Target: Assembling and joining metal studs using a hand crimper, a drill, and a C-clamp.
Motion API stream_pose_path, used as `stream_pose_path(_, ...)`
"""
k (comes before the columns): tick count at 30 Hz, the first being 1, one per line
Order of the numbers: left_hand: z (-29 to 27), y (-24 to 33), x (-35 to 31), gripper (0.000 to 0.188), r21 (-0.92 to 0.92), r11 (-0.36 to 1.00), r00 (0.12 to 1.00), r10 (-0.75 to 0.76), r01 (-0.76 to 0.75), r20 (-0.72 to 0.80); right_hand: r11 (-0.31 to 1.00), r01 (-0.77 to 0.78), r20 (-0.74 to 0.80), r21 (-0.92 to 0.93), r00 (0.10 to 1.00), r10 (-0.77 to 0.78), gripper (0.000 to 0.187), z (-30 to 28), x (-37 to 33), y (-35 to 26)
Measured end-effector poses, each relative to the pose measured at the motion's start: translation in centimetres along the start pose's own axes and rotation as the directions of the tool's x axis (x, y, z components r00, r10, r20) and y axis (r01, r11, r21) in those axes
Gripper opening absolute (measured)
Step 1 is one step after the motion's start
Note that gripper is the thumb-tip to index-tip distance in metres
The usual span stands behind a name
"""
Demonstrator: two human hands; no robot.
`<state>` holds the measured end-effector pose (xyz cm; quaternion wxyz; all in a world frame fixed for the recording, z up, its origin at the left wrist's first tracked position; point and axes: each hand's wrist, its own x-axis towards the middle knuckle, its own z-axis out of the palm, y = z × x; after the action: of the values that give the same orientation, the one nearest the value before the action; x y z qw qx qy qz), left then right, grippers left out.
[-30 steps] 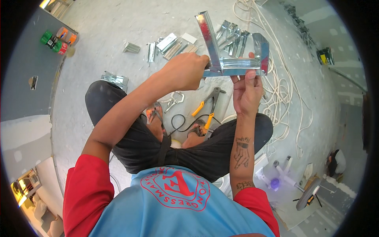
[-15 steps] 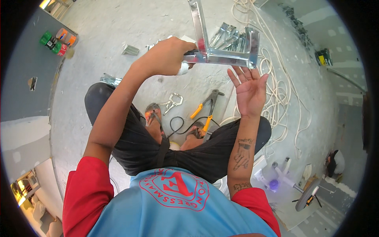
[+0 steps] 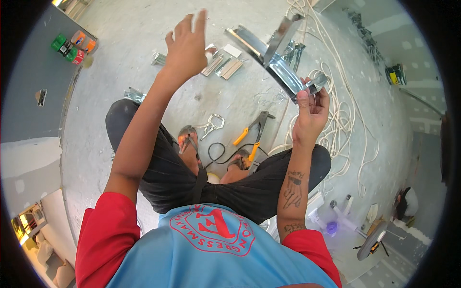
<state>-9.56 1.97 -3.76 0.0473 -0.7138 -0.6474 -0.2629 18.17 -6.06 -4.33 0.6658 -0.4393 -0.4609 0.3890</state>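
Observation:
My right hand [image 3: 311,115] grips a shiny metal channel bracket [image 3: 281,67] by its lower right end, thumb in front. Several channel pieces make up the bracket, and it is held tilted above the floor, its far end pointing up and left. Apart from it, to the left, my left hand [image 3: 186,50] is raised with its fingers spread and nothing in it. Something white is wrapped at one of its fingers. Below, between my feet and the bracket, lie locking pliers [image 3: 210,126] and a long-handled hand tool [image 3: 259,129] with yellow-orange grips.
Short metal channel pieces [image 3: 229,67] lie on the concrete floor beyond my hands. Loose white cable [image 3: 343,120] sprawls along the right. Bottles [image 3: 62,44] and an orange container [image 3: 82,41] stand by the left wall. Another person [image 3: 407,201] is at far right.
My left hand has let go of the bracket and moved up and left. My right hand, open before, has closed on the bracket's right end. The bracket has swung into a tilt.

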Motion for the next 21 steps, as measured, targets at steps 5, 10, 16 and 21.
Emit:
stream_pose_path(5,1.4,1.3,0.0,0.101,-0.748,0.011,0.744,-0.114,0.663,0.658,0.998,0.063,-0.08,0.012,0.995,-0.062,0.057,1.4,-1.0,0.0)
stream_pose_path(10,3.8,4.9,-1.5,0.06,-0.381,-0.72,0.728,0.247,0.58,0.64,0.999,-0.005,0.054,0.045,0.999,0.003,0.069,3.5,-3.0,0.8)
stream_pose_path(16,3.5,4.5,-1.2,0.042,-0.512,-0.647,0.747,0.138,0.565,0.65,0.988,0.109,0.176,-0.107,0.98,-0.089,0.07,4.0,-3.6,1.1)
stream_pose_path(21,3.0,4.5,-1.4,0.035,-0.551,-0.628,0.767,0.115,0.549,0.632,0.992,0.057,0.174,-0.109,0.984,-0.038,0.072,3.7,-3.4,1.0)
